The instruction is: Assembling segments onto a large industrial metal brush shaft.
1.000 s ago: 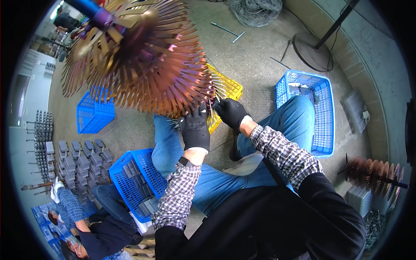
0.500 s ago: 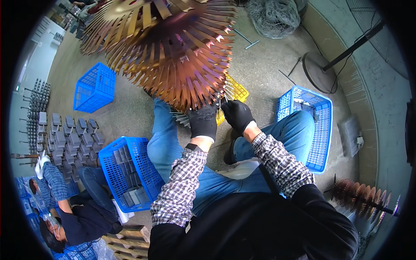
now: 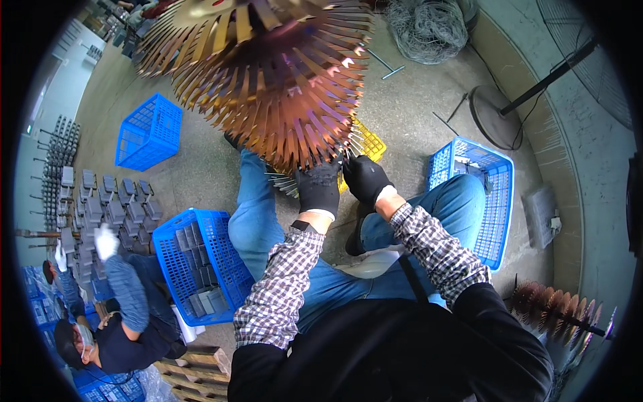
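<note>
A large stack of copper-coloured metal discs with long slotted prongs (image 3: 288,94) hangs in front of me. My left hand (image 3: 318,186), in a black glove, is closed at the lowest prong tips, its fingertips partly hidden among them. Just right of it, my right hand (image 3: 366,179), also gloved in black, is closed in a pinch at the stack's lower right edge. Whatever is between the fingers is too small to make out. Thin silvery rods (image 3: 284,182) poke out beside my left hand. A yellow plastic basket (image 3: 372,143) shows partly behind the discs.
Blue crates stand at the far left (image 3: 149,132), by my left knee with grey blocks (image 3: 228,234), and by my right knee (image 3: 501,224). A co-worker (image 3: 134,301) sits at the left near racks of grey parts (image 3: 110,208). A fan stand (image 3: 494,115) and wire bundle (image 3: 429,30) are at the right.
The disc stack has shifted slightly to the right in view. Both my hands stay in nearly the same place at its lower edge. The co-worker's gloved hand has moved right.
</note>
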The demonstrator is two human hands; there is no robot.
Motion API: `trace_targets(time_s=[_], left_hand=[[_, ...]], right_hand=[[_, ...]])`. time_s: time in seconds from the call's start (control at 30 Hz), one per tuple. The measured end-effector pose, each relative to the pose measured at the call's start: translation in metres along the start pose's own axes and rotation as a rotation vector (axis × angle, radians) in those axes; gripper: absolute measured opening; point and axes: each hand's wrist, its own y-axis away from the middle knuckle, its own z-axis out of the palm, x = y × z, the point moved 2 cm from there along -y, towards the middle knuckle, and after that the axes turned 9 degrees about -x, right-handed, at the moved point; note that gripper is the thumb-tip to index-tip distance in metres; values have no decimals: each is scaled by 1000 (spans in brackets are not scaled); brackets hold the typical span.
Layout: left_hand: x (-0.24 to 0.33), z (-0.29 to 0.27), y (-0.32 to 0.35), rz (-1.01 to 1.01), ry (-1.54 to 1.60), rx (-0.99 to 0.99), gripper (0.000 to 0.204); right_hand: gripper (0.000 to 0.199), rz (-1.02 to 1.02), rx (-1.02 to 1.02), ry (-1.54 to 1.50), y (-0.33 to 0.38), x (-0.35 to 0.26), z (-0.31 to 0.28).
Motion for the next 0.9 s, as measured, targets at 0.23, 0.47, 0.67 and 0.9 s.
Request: trace_targets(time_s=[0.23, 0.47, 0.67, 0.9], left_hand=[[0, 19, -14, 54, 47, 87, 29], [-45, 19, -10, 209, -263, 1, 63], [-25, 1, -11, 220, -194, -91, 66], [-34, -17, -12, 193, -272, -117, 69]], right_hand=[[39, -82, -107, -210, 22, 19, -68], [50, 467, 586, -469, 124, 140, -210], [66, 986, 134, -43, 298, 367, -68], [50, 1147, -73, 18, 262, 313, 109]])
